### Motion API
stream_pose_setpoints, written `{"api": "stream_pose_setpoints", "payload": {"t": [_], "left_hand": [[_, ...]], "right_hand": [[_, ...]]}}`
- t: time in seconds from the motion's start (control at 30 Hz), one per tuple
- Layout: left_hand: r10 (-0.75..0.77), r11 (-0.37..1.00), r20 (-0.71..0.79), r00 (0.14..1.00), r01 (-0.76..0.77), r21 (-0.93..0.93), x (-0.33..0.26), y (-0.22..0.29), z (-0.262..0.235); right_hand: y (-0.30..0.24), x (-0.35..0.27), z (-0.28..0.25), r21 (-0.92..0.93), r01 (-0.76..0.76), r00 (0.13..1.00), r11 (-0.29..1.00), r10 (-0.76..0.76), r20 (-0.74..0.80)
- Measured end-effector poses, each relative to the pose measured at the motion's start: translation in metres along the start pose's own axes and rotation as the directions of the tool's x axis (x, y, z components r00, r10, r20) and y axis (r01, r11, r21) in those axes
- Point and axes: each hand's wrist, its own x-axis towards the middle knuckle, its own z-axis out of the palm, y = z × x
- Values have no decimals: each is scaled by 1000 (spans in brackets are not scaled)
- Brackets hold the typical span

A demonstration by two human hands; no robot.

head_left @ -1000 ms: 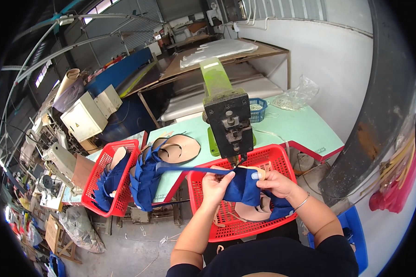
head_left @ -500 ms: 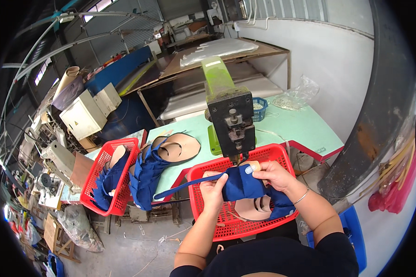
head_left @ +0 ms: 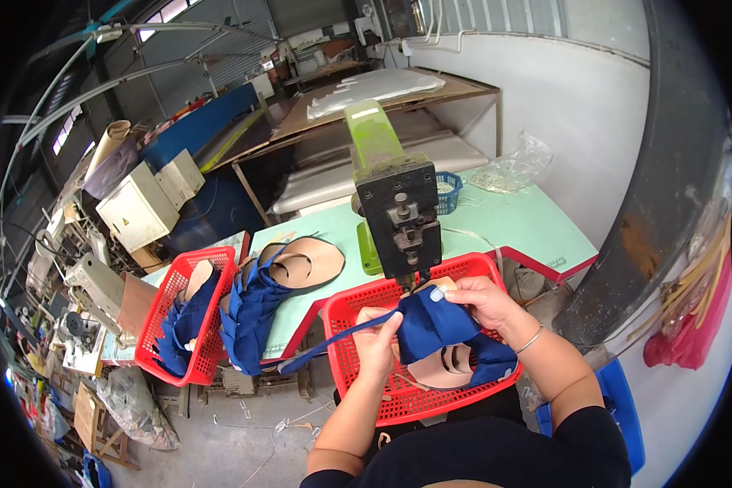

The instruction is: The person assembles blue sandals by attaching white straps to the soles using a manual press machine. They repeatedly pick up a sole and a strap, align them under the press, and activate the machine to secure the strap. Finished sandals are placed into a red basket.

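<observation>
1. I have the blue fabric piece (head_left: 437,327) just below the black machine head (head_left: 398,218), above the red basket (head_left: 419,408).
2. My left hand (head_left: 376,342) pinches the strap (head_left: 333,347) by the piece's left edge, my right hand (head_left: 484,301) its upper corner; uneven pulling could skew it.
3. If the machine runs, my hands could be caught, being so near.
4. The trailing strap could snag.

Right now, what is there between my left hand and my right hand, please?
In the head view, a blue fabric piece spans between your left hand and your right hand, held by both.
</observation>
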Motion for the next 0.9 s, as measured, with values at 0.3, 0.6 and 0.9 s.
{"api": "stream_pose_setpoints", "payload": {"t": [0.3,0.6,0.9], "left_hand": [[15,996,-52,999,-19,-85,7,6,-16],[-23,989,-121,992,4,-150,-3,-3,-33],[-644,765,-74,761,642,-60,-62,-42,-57]], "right_hand": [[11,4,16,-91,-8,1000,996,9,12],[17,17,32,-301,96,995,949,-92,25],[42,1,28,-724,678,603,-124,-469,645]]}}
